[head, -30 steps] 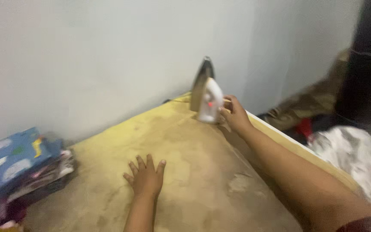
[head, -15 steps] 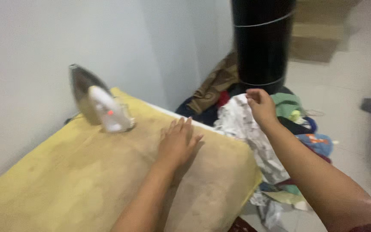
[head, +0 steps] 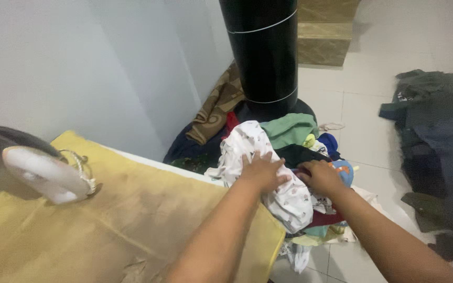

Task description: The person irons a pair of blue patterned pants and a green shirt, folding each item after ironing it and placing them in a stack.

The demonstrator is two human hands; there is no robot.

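Both hands, left hand [head: 262, 172] and right hand [head: 318, 177], fingers spread (nothing grasped), on white patterned garment [head: 247, 144] atop clothes pile [head: 300, 136].

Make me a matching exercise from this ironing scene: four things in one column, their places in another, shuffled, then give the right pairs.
Things:
1. iron
2. white printed garment
3. black cylinder
4. dark clothes

Places:
A. spread on the floor tiles at the far right
B. standing on its heel on the yellow pad
C. upright behind the clothes pile
D. on top of the pile, under the left hand

Pairs: 1-B, 2-D, 3-C, 4-A
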